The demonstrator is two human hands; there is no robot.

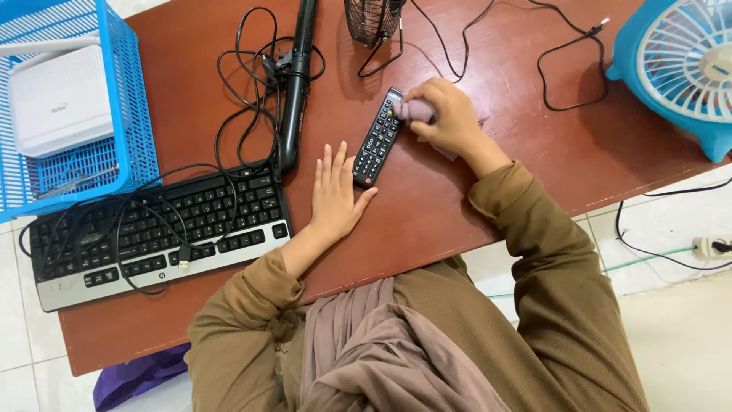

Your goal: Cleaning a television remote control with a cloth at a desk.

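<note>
Reddish-brown wooden table (473, 206): bears everything listed; set on a pale tiled floor.

Blue plastic mesh basket (130, 114): far left corner, overhanging the edge; holds a white router (57, 99).

Blue desk fan (679, 69): far right corner, grille upward, partly out of frame.

Black and silver keyboard (164, 229): left of the hands, angled, its own cable looped loosely over the keys.

Black hair-styling wand (296, 84): lies lengthwise above the keyboard, cord tangled beside it.

Dark wire-mesh item (370, 19): top edge, kind cannot be told.

Black remote control (377, 139): centre of the table, button face up, lying diagonally between the two hands.

Left hand (335, 194): flat on the table, fingers together, thumb tip against the remote's lower end, seemingly bracing it so that it does not slide. It grasps nothing.

Right hand (446, 114): fingers curled tightly over a bunched mauve cloth (415, 111), pressing it onto the remote's upper end, as for wiping.

Wall socket with plug (709, 246): on the floor, right.
</note>
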